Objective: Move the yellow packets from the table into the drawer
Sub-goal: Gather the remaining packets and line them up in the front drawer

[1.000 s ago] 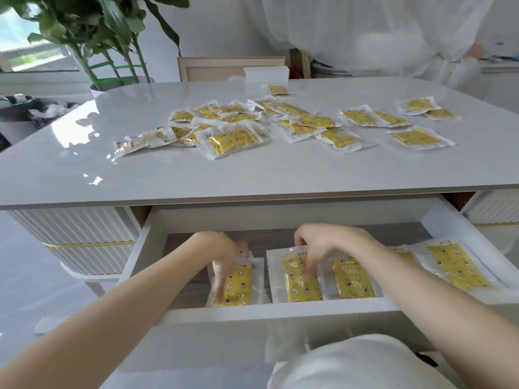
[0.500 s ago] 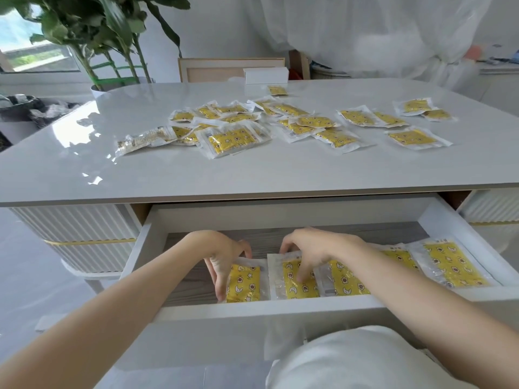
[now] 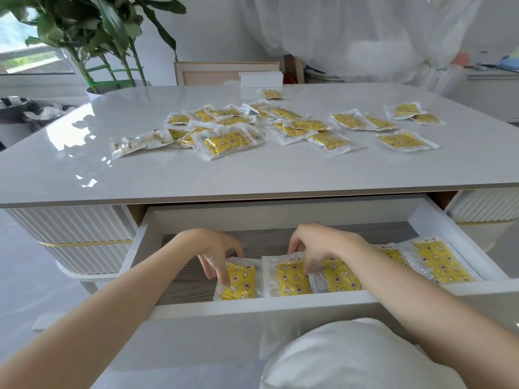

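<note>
The white drawer [image 3: 280, 303] is pulled open under the grey table [image 3: 252, 178]. Several yellow packets lie in a row on its wood-grain floor. My left hand [image 3: 216, 254] reaches down with its fingertips touching the left side of the leftmost drawer packet [image 3: 241, 283]. My right hand [image 3: 317, 245] rests its fingertips between the second drawer packet [image 3: 292, 279] and the third drawer packet [image 3: 341, 276]. Another drawer packet [image 3: 441, 262] lies at the right end. Several more yellow packets, such as the big front packet [image 3: 227, 141], are scattered on the tabletop.
A pale translucent packet [image 3: 140, 141] lies left of the yellow heap. A white box [image 3: 261, 79] stands at the table's far edge, with a potted plant [image 3: 106, 37] at the back left. A person in white [image 3: 365, 32] stands behind the table. My white-clothed lap [image 3: 351, 357] is below the drawer front.
Both hands have slid back from the middle of the drawer packets toward their far edges. The packets stay in their row.
</note>
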